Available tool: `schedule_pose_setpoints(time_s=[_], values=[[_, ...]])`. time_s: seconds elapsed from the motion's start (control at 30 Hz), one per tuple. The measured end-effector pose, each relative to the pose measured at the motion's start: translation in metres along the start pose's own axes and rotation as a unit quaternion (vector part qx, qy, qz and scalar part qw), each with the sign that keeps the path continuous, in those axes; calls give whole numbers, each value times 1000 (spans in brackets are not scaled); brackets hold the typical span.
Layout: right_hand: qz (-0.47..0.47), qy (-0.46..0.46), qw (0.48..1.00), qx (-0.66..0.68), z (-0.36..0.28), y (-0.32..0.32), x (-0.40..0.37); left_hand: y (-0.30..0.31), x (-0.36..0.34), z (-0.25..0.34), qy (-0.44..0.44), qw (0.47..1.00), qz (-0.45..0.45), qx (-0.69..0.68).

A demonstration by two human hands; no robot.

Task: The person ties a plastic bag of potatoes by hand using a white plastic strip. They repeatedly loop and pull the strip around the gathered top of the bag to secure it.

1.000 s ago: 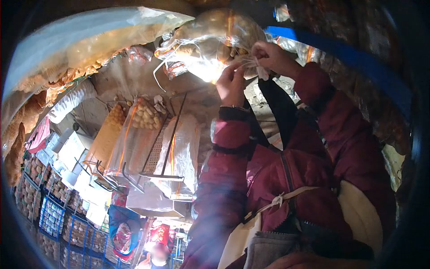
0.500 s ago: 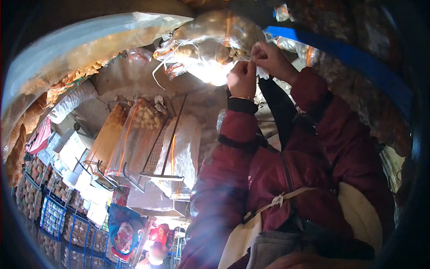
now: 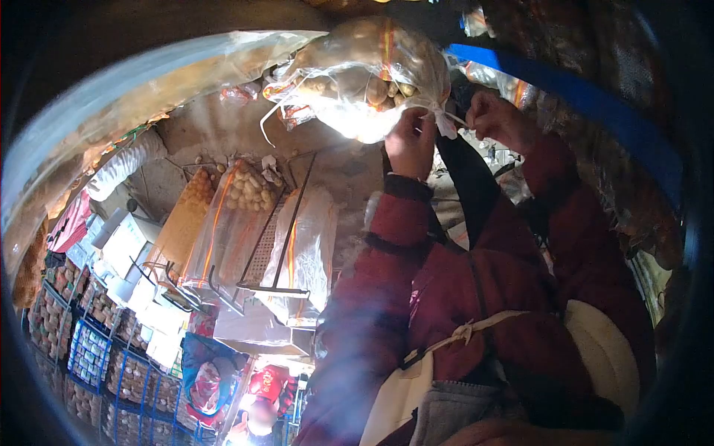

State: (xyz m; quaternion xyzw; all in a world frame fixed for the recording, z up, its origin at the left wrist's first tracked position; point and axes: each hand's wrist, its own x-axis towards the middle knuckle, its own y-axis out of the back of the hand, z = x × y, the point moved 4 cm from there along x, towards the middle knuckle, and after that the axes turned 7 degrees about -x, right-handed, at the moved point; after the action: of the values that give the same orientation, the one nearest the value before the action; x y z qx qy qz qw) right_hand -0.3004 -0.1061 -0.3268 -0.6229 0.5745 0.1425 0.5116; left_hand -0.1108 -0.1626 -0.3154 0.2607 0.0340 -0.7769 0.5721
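A clear plastic bag [image 3: 357, 70] with an orange stripe holds round, brownish, potato-like items at the top centre. Its gathered neck [image 3: 444, 119] sits between my hands. My left hand [image 3: 411, 141] is closed at the bag's underside beside the neck, with fingertips pinching a thin white tie. Off to the right of the neck, my right hand [image 3: 498, 119] is closed in a pinch on the other end of this tie, which stretches across from the knot area. Glare hides part of the bag's lower edge.
Filled bags [image 3: 249, 189] and an empty-looking clear bag [image 3: 305, 238] stand by a metal rack [image 3: 275, 288] at centre left. Blue-framed crates [image 3: 89, 357] line the lower left. Another person [image 3: 260, 409] is at the bottom. A blue strip [image 3: 565, 97] crosses the upper right.
My right hand has moved right, away from the bag's neck, drawing the white tie out. My left hand has shifted slightly right and down, still closed. The gathered neck now shows more.
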Motion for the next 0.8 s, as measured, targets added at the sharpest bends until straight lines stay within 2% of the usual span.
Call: schedule_pose_setpoints(time_s=[0.07, 0.1, 0.2, 0.27, 0.3, 0.37, 0.43, 0.5, 0.57, 0.6, 0.63, 0.67, 0.7, 0.73, 0.77, 0.8], values=[[-3, 12, 1000, 9, -5, -8, -2, -16, -11, 0, -7, 999, -54, 7], [3, 6, 1000, 3, -5, -10, -3, -21, -13, 11, -27, 994, -85, 70], [3, 4, 1000, -1, -10, -9, -2, -25, -4, 21, -62, 991, -98, 68], [-2, 1, 1000, 5, -11, -10, -6, -29, -6, 29, -68, 982, -130, 120], [8, -5, 1000, -8, -13, -11, -7, -29, -8, 25, -67, 982, -127, 121], [22, -8, 1000, -19, -17, -10, -8, -23, -11, 14, -71, 996, -17, -53], [-3, 10, 1000, 3, -20, -12, -10, -13, -4, -14, 56, 983, 52, -164], [-4, 12, 1000, -5, -17, -11, -6, -18, 0, -32, 73, 979, 49, -187], [-5, 14, 1000, -12, -14, -12, -4, -31, 1, -32, 128, 989, -65, -21], [43, 15, 997, -64, -16, -10, -3, -38, 2, -35, 167, 974, -95, -120], [91, 16, 989, -114, -17, -9, -2, -41, 2, -36, 166, 974, -95, -119], [90, 17, 989, -115, -16, -12, 4, -48, 0, -39, 218, 944, -107, -225], [98, 50, 965, -238, -16, -15, 14, -54, -1, -41, 266, 899, -118, -327], [106, 82, 925, -356, -16, -17, 22, -54, -3, -30, 264, 900, -96, -333], [106, 83, 925, -354, -14, -16, 28, -52, -3, -29, 264, 901, -95, -331], [75, 131, 892, -427, -18, -22, 32, -47, -2, -27, 236, 927, -98, -276]])
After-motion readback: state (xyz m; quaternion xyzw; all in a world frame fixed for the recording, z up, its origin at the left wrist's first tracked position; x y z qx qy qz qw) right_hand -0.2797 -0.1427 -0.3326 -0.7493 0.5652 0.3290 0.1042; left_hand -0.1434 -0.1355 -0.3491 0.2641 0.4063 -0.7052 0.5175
